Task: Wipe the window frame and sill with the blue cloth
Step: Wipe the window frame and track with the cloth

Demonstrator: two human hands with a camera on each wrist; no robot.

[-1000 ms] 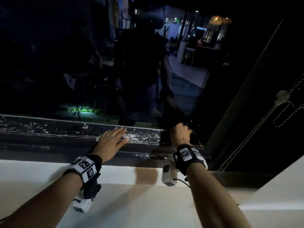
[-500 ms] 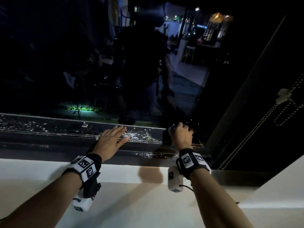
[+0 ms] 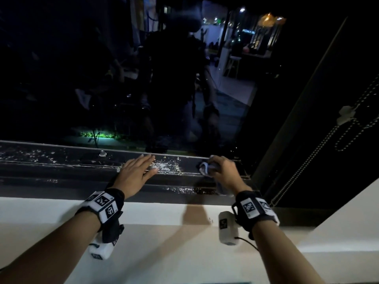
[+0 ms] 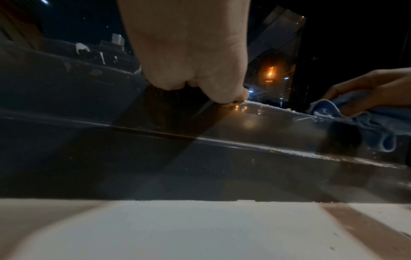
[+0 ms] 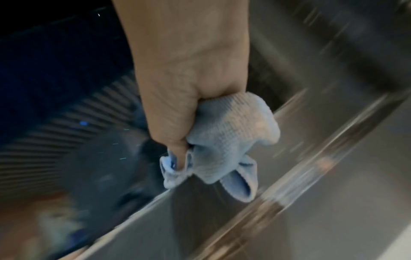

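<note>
The dark window frame (image 3: 61,158) runs across the head view, speckled with pale crumbs, above the white sill (image 3: 164,214). My right hand (image 3: 222,171) grips the bunched blue cloth (image 3: 206,169) and holds it on the frame's top rail near the right corner; the cloth (image 5: 224,140) bulges out of my fist in the right wrist view and shows as cloth (image 4: 355,116) in the left wrist view. My left hand (image 3: 136,171) rests flat on the frame with fingers straight, beside a patch of crumbs (image 3: 166,166); it holds nothing.
The dark glass pane (image 3: 143,78) rises behind the frame and reflects the room. A bead chain (image 3: 311,158) of a blind hangs along the right jamb. A small screw head (image 3: 102,154) sticks up from the frame left of my left hand.
My right hand has shifted slightly left and away from the corner, turning so the blue cloth now shows at its left side. The left hand has stayed flat in place.
</note>
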